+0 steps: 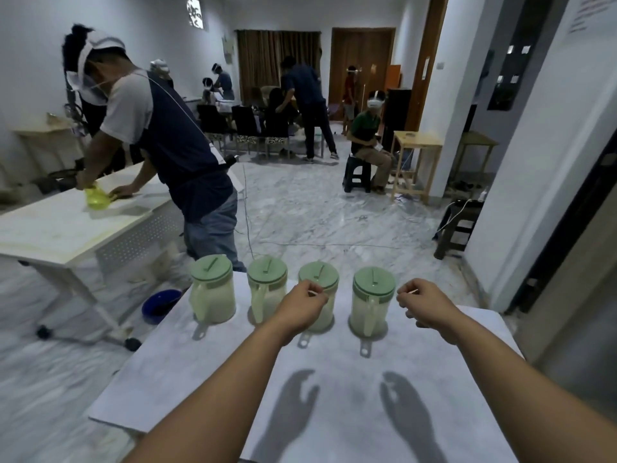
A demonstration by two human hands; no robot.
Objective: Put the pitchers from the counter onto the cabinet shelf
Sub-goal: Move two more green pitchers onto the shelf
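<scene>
The left hand (305, 304) was loosely curled, fingers bent, in front of the third pitcher (319, 295); whether it touched the handle could not be told. The right hand (422, 304) hung half-closed and empty just right of the fourth pitcher (372, 300). Two more pitchers (212, 289) (267, 287) stood left of the left hand, all near the counter's (334, 396) far edge, bare counter nearer the wrists.

four pitchers (320, 295) crowding far edge (narrow gaps), near counter (334, 412) bare
</scene>
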